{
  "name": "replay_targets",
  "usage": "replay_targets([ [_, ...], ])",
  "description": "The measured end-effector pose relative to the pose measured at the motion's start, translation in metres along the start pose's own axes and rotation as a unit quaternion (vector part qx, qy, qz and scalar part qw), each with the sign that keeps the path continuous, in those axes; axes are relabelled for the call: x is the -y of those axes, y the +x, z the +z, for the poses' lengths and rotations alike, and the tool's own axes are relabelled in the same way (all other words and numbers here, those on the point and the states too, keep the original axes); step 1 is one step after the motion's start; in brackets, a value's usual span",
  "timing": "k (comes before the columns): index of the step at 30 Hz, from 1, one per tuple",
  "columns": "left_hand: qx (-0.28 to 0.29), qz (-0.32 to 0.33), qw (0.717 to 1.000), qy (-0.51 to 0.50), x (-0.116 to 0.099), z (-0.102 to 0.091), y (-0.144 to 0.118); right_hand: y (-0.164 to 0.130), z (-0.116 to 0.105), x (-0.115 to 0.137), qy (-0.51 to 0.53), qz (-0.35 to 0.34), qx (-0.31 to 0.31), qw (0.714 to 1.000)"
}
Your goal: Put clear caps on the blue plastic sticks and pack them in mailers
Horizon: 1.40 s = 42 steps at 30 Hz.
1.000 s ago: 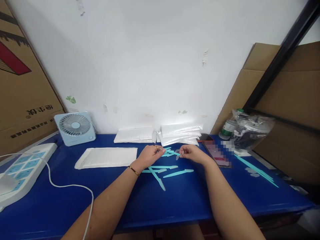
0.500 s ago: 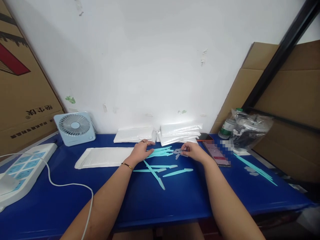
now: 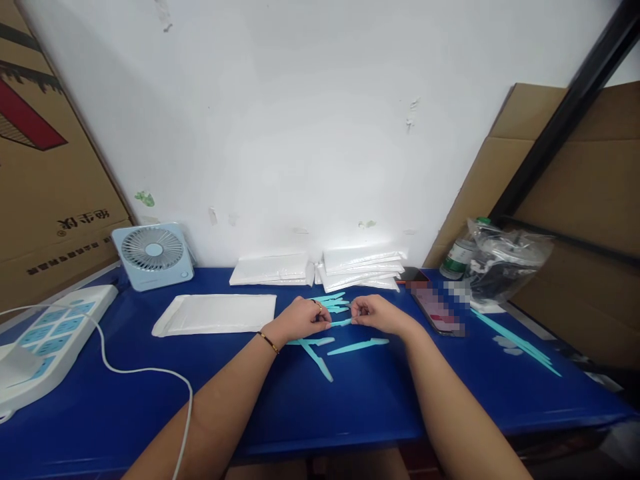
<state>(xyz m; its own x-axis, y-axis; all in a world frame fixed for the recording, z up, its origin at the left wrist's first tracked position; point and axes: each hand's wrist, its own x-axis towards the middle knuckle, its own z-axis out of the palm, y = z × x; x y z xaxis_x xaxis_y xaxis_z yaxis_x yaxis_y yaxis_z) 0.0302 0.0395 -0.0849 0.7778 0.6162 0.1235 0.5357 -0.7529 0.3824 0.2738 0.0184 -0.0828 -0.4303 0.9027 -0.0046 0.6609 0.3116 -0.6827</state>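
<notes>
A teal eyebrow razor [image 3: 341, 323] spans the gap between my hands just above the table. My left hand [image 3: 304, 319], closed, pinches its handle end. At its head end the fingers of my right hand [image 3: 369, 312] are closed; whether they also hold a small clear cap is hidden. Behind my hands lies a pile of teal razors [image 3: 327, 298], partly covered by my left hand. Nearer to me, a loose razor [image 3: 358, 347] lies apart, and a crossed razor [image 3: 319, 363] rests by others under my left wrist.
A flat white pouch [image 3: 215, 313] lies left of my hands, with stacked white pouches [image 3: 360, 267] by the wall. A fan [image 3: 154, 257], power strip [image 3: 55, 333] and white cable [image 3: 150, 369] are on the left. On the right are a phone [image 3: 436, 310], a bottle [image 3: 457, 259] and more razors [image 3: 520, 341].
My left hand has moved right and towards me, taking hold of a razor from the table. My right hand has come from the clear caps to that razor's head.
</notes>
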Motion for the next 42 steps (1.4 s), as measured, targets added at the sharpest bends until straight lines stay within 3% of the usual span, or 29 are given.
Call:
replay_targets([
  [4, -0.031, -0.024, 0.999, 0.031, 0.004, 0.001, 0.004, 0.0, -0.006, -0.007, 0.071, -0.018, -0.024, 0.997],
  [6, -0.066, -0.047, 0.994, 0.07, 0.007, -0.001, 0.005, 0.001, -0.011, -0.016, 0.096, -0.014, -0.07, 0.993],
  [9, -0.112, -0.092, 0.984, 0.104, 0.01, -0.005, 0.005, 0.003, -0.018, -0.03, 0.052, 0.026, -0.152, 0.987],
  [11, -0.124, -0.116, 0.981, 0.091, 0.01, -0.009, 0.003, 0.004, -0.02, -0.035, -0.003, 0.049, -0.175, 0.983],
  [13, -0.098, -0.116, 0.987, 0.055, 0.007, -0.014, -0.001, 0.004, -0.019, -0.034, -0.042, 0.053, -0.186, 0.98],
  [16, 0.019, -0.08, 0.997, -0.003, -0.001, -0.022, -0.009, 0.004, -0.013, -0.019, -0.036, 0.022, -0.179, 0.983],
  [18, 0.086, -0.067, 0.994, -0.022, -0.008, -0.023, -0.013, 0.004, -0.004, -0.005, -0.01, -0.015, -0.132, 0.991],
  [20, 0.105, -0.066, 0.992, -0.027, -0.012, -0.021, -0.012, 0.005, 0.006, 0.01, 0.006, -0.044, -0.058, 0.997],
  [23, 0.061, -0.059, 0.996, -0.02, -0.015, -0.012, -0.007, 0.007, 0.02, 0.025, 0.018, -0.066, 0.027, 0.997],
  [25, 0.023, -0.061, 0.998, -0.011, -0.013, -0.007, -0.003, 0.008, 0.022, 0.028, 0.021, -0.067, 0.035, 0.997],
  [29, 0.002, -0.086, 0.996, -0.001, -0.005, -0.006, -0.001, 0.005, 0.007, 0.013, 0.054, -0.039, -0.015, 0.998],
  [32, -0.027, -0.115, 0.993, -0.006, 0.004, -0.009, 0.0, 0.004, -0.009, -0.007, 0.072, -0.016, -0.088, 0.993],
  [37, -0.123, -0.13, 0.983, 0.036, 0.008, -0.014, 0.001, 0.006, -0.015, -0.028, -0.035, 0.041, -0.196, 0.979],
  [39, -0.103, -0.111, 0.988, 0.019, 0.006, -0.02, -0.003, 0.007, -0.014, -0.028, -0.069, 0.038, -0.217, 0.973],
  [42, 0.042, -0.059, 0.997, -0.04, 0.002, -0.03, -0.015, 0.005, -0.013, -0.021, -0.071, 0.017, -0.22, 0.973],
])
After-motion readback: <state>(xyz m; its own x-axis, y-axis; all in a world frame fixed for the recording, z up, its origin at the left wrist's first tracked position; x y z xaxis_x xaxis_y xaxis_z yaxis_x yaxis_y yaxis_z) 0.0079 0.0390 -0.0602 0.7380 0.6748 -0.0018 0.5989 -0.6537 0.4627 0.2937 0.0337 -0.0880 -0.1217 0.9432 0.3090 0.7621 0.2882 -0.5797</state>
